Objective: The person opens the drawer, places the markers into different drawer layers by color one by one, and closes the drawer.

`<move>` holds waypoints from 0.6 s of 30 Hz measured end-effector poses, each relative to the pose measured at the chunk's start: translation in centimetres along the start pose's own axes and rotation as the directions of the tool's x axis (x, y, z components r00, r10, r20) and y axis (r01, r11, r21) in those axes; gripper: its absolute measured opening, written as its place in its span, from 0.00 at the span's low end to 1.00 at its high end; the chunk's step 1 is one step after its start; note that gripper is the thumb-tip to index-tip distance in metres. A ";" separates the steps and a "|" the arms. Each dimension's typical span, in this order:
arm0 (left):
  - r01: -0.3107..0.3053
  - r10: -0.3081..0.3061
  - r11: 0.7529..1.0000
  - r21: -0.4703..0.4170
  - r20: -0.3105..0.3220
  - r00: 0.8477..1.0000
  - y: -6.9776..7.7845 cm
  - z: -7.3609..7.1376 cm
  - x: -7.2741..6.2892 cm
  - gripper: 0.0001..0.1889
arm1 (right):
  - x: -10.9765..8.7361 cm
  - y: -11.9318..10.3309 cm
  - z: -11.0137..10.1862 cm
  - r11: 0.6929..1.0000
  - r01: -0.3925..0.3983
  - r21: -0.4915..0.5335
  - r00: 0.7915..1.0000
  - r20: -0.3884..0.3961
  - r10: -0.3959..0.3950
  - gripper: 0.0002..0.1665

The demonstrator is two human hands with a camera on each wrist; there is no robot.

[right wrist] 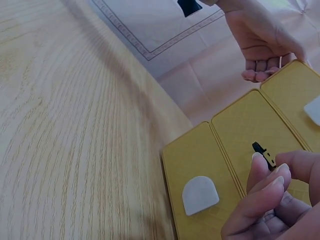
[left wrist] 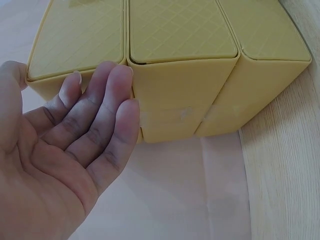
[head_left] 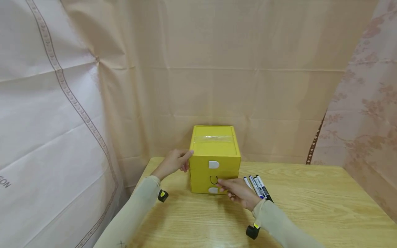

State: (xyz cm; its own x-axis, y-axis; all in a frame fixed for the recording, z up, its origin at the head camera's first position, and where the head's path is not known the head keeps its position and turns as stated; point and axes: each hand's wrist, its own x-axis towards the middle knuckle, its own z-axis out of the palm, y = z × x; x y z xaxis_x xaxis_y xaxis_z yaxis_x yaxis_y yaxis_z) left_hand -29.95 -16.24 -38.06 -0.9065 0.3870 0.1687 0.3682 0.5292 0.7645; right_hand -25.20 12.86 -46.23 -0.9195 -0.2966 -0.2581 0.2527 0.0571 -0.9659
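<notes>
A yellow box (head_left: 214, 141) of three stacked drawers stands on the table, clear tape across its top. White rounded tabs (right wrist: 200, 195) mark the top and bottom drawer fronts, and a thin black loop handle (head_left: 211, 179) is on the middle one. My right hand (head_left: 240, 192) pinches that loop between thumb and fingertips, in front of the box. At the box's upper left corner my left hand (head_left: 175, 162) rests its thumb, the other fingers (left wrist: 102, 90) loosely bent along the left side. In the right wrist view the loop (right wrist: 262, 154) is partly hidden behind fingertips.
Several marker pens (head_left: 258, 186) lie on the wooden table (head_left: 304, 193) right of the box, partly covered by my right hand. A beige cloth (head_left: 211, 69) hangs behind the box. More cloth (head_left: 52, 120) hangs on the left, beside the table's edge.
</notes>
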 end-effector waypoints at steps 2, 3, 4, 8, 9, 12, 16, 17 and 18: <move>-0.002 0.002 1.000 -0.004 0.001 1.000 0.0 0.0 0.1 0.30 | 0.0 0.0 0.0 1.000 0.002 0.003 1.000 0.003 -0.002 0.26; -0.002 0.002 1.000 -0.005 -0.001 1.000 0.0 0.1 0.1 0.30 | 0.0 0.0 0.1 1.000 0.003 0.003 1.000 0.004 -0.003 0.26; -0.001 0.001 1.000 -0.004 -0.002 1.000 0.0 0.1 0.1 0.30 | 0.0 0.0 0.1 1.000 0.006 0.001 1.000 0.006 -0.006 0.26; 0.002 -0.002 1.000 -0.002 -0.003 1.000 -0.1 0.1 0.1 0.30 | 0.1 0.1 0.1 1.000 0.008 -0.005 1.000 0.007 -0.007 0.26; 0.001 -0.001 1.000 -0.003 -0.002 1.000 -0.1 0.1 0.1 0.30 | 0.2 0.1 0.2 1.000 0.007 -0.007 1.000 0.009 -0.007 0.25; 0.003 -0.003 1.000 -0.006 -0.002 1.000 -0.1 0.1 0.2 0.30 | 0.4 0.2 0.1 1.000 0.003 -0.003 1.000 0.015 -0.003 0.24; 0.010 -0.010 1.000 -0.005 -0.009 1.000 -0.1 0.1 0.2 0.30 | 0.7 0.3 0.2 1.000 -0.001 0.005 1.000 0.011 0.001 0.23; 0.011 -0.011 1.000 -0.002 -0.009 1.000 0.0 0.1 0.2 0.30 | 0.7 0.4 0.2 1.000 -0.002 0.009 1.000 0.007 0.002 0.22; 0.013 -0.013 1.000 0.001 -0.008 1.000 0.0 0.1 0.2 0.30 | 0.8 0.4 0.2 1.000 -0.002 0.013 1.000 0.004 0.002 0.22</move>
State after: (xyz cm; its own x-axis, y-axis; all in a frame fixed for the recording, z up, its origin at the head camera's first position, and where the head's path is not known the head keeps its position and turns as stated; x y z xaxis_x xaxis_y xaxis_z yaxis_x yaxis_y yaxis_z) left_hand -30.08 -16.09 -38.15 -0.9127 0.3744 0.1636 0.3566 0.5345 0.7662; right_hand -25.75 12.42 -46.83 -0.9178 -0.2999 -0.2603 0.2589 0.0454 -0.9649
